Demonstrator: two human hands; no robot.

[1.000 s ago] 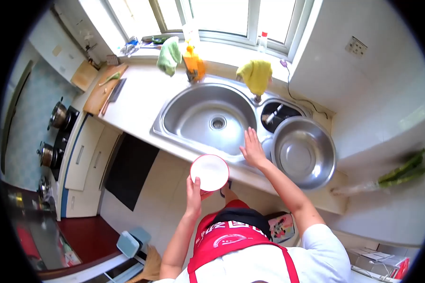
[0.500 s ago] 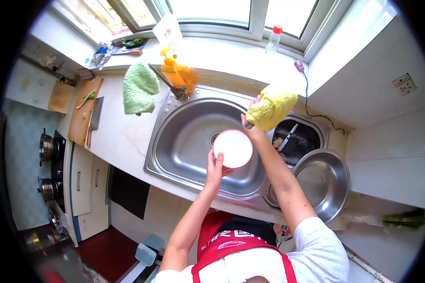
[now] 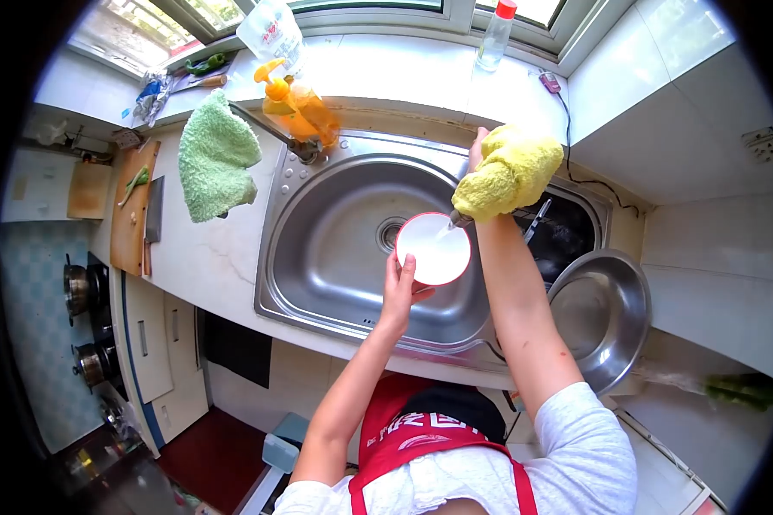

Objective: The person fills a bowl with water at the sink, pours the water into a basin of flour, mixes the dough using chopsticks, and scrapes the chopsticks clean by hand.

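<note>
My left hand [image 3: 404, 283] is closed on the rim of a white bowl [image 3: 435, 257] with a red edge, thumb inside and fingers beneath. The bowl is held over the steel sink [image 3: 326, 249], tilted toward the camera. Just above it is a metal spout [image 3: 459, 220], with a thin stream of water falling into the bowl. A yellow cloth [image 3: 511, 172] covers the tap above the spout. My right hand [image 3: 478, 148] reaches behind this cloth; only part of it shows, and its grip is hidden.
A green cloth [image 3: 219, 159] hangs on another tap, beside an orange pump bottle [image 3: 301, 112]. Left of it lie a knife [image 3: 154, 210] and a cutting board [image 3: 130, 227]. A steel basin [image 3: 599, 318] sits right of the sink. A red-capped bottle [image 3: 495, 39] stands on the sill.
Water now runs into the bowl, which has moved slightly up and right, under the spout. My right hand has reached farther behind the yellow cloth. The camera view has shifted.
</note>
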